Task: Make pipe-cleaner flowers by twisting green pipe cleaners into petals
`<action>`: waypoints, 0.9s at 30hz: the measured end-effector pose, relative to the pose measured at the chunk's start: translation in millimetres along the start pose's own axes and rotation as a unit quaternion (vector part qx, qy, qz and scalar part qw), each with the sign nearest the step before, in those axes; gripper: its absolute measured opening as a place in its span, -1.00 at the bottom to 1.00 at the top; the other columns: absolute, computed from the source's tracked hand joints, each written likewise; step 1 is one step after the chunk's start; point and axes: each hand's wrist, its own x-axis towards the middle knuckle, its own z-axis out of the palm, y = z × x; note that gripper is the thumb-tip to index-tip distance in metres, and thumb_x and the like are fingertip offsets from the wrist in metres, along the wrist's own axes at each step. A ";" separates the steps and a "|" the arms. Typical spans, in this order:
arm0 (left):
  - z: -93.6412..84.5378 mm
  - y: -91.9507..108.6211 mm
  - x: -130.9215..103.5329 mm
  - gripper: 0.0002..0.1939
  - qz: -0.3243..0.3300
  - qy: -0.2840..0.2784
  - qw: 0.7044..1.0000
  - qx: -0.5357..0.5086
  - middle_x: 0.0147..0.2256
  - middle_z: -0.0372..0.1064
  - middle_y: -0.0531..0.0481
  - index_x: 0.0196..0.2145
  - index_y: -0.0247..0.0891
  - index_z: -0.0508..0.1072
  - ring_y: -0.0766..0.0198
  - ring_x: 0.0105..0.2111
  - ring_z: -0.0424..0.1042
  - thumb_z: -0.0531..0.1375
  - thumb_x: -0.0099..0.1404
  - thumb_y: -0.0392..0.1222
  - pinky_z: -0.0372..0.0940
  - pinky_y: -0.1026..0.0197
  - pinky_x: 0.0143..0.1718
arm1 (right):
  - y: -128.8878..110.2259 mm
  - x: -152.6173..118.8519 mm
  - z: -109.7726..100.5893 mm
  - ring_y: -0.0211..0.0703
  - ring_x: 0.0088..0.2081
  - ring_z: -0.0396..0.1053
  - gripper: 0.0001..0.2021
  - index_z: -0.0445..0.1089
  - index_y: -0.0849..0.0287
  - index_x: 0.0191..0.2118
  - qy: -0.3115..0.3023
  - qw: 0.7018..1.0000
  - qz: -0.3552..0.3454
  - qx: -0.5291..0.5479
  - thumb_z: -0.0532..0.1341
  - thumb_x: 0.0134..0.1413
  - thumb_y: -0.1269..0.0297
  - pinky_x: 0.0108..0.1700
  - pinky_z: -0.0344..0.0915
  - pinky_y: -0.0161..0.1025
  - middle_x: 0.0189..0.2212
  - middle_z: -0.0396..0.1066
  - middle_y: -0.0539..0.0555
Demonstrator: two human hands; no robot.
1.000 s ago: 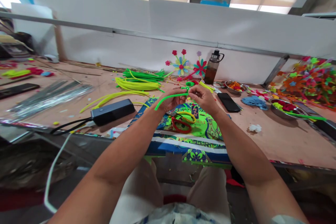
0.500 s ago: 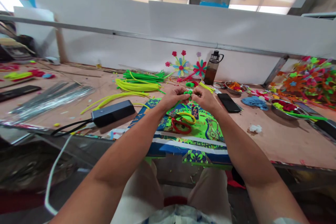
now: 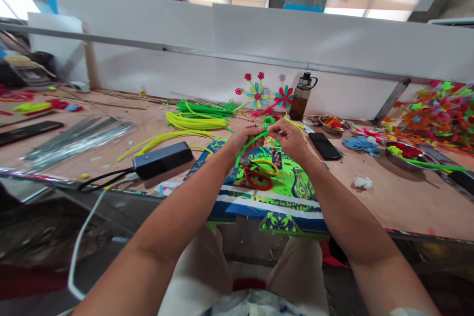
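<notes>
Between my two hands is a green fuzzy stem (image 3: 242, 150), curled into small loops at its upper end and hanging down in a curve below my fingers. My left hand (image 3: 245, 139) is closed on it. The fingertips of my right hand (image 3: 288, 134) pinch its looped end from the other side. Just below lie scissors (image 3: 258, 178) with red and yellow handles, on a green and blue printed board (image 3: 289, 192). Behind my hands, bundles of green stems (image 3: 207, 108) and yellow stems (image 3: 196, 122) rest on the table.
A black power bank (image 3: 163, 159) with a cord lies left. A bottle (image 3: 300, 96) stands behind, near pipe-cleaner flowers (image 3: 258, 95). To the right are a phone (image 3: 325, 146), a blue cloth (image 3: 361, 145) and a metal bowl (image 3: 405, 160).
My fingers have shifted on the green stem, and more of its curved length now shows beside my left hand. The whole view has moved slightly.
</notes>
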 end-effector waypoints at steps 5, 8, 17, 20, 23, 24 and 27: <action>-2.0 -3.9 2.1 -0.67 0.060 0.041 0.996 0.053 -0.55 0.33 0.10 -0.42 -0.32 0.44 0.47 -0.61 0.27 0.45 -0.08 -0.15 0.19 0.39 -0.55 | 0.4 0.2 0.5 -0.22 -0.33 0.25 -0.88 0.33 0.15 -0.35 -0.003 1.000 0.021 0.022 0.17 0.12 0.23 -0.31 0.20 -0.28 -0.40 0.32 0.02; -1.0 -3.5 0.8 -0.62 0.076 0.056 0.989 0.115 -0.53 0.36 0.09 -0.38 -0.32 0.48 0.46 -0.60 0.28 0.46 -0.10 -0.07 0.19 0.37 -0.54 | 1.1 0.9 0.4 -0.26 -0.39 0.24 -0.83 0.32 0.16 -0.30 0.016 0.996 0.067 0.061 0.18 0.10 0.16 -0.37 0.17 -0.31 -0.42 0.31 -0.01; 4.2 -6.9 -1.3 -0.63 0.123 0.033 0.973 0.194 -0.60 0.33 0.11 -0.42 -0.30 0.45 0.45 -0.62 0.23 0.43 -0.06 0.00 0.12 0.36 -0.57 | -6.2 0.7 7.7 -0.31 -0.52 0.14 -0.80 0.31 0.18 -0.46 0.079 0.983 0.167 0.025 0.18 -0.03 0.14 -0.45 0.08 -0.31 -0.59 0.25 -0.06; 5.3 -7.1 -0.9 -0.62 0.139 0.029 0.967 0.212 -0.65 0.27 0.13 -0.52 -0.29 0.39 0.45 -0.63 0.20 0.42 -0.07 0.02 0.09 0.35 -0.58 | -3.8 -0.5 14.2 -0.33 -0.58 0.06 -0.79 0.23 0.15 -0.51 0.089 0.969 0.216 0.079 0.14 -0.03 0.13 -0.51 0.01 -0.32 -0.65 0.15 -0.11; 6.1 -5.7 -1.5 -0.61 0.136 0.020 0.965 0.224 -0.65 0.26 0.12 -0.55 -0.30 0.37 0.45 -0.63 0.20 0.42 -0.06 0.03 0.09 0.35 -0.57 | -2.8 -0.6 15.5 -0.33 -0.58 0.07 -0.80 0.20 0.14 -0.52 0.090 0.966 0.224 0.091 0.12 -0.03 0.15 -0.51 0.01 -0.32 -0.65 0.14 -0.11; 6.2 -5.2 -1.8 -0.62 0.130 0.017 0.966 0.223 -0.64 0.26 0.11 -0.54 -0.30 0.38 0.45 -0.63 0.20 0.42 -0.06 0.03 0.09 0.35 -0.57 | -3.5 -0.2 14.2 -0.32 -0.56 0.10 -0.83 0.22 0.15 -0.50 0.086 0.971 0.209 0.075 0.13 -0.03 0.17 -0.49 0.04 -0.32 -0.63 0.17 -0.10; 5.7 -3.9 -2.8 -0.64 0.108 0.016 0.969 0.220 -0.61 0.28 0.10 -0.49 -0.31 0.44 0.45 -0.63 0.19 0.41 -0.06 0.02 0.10 0.35 -0.57 | -7.6 1.7 6.3 -0.26 -0.45 0.23 -0.89 0.32 0.16 -0.41 0.052 0.990 0.131 0.005 0.15 -0.04 0.24 -0.39 0.15 -0.30 -0.50 0.32 -0.03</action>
